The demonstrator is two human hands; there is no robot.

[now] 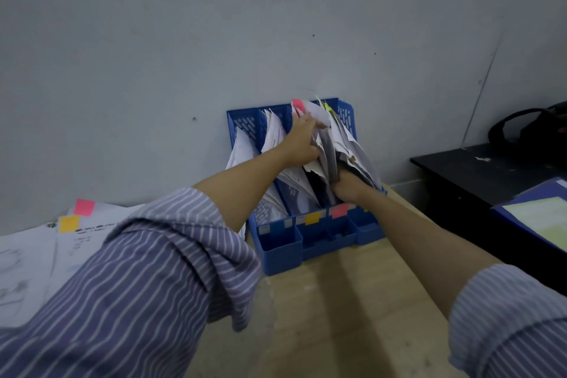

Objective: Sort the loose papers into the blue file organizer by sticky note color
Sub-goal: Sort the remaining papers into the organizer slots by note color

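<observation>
The blue file organizer (279, 250) stands against the wall, its slots holding white papers. Yellow (312, 218) and pink (339, 210) sticky labels mark its front. My left hand (302, 141) reaches into the third slot and grips a sheet with a pink sticky note (298, 106) at its top. My right hand (349, 186) grips the lower edge of a thick bundle of papers (346, 144) in the right-hand slots. Loose papers (36, 255) with a pink note (84, 206) and a yellow note (69, 223) lie at the left on the table.
A black desk (478, 172) stands at the right with a dark bag (534, 129) on it. A blue folder with yellowish sheets (540, 218) lies at the right edge. The beige tabletop (337, 316) extends in front of the organizer.
</observation>
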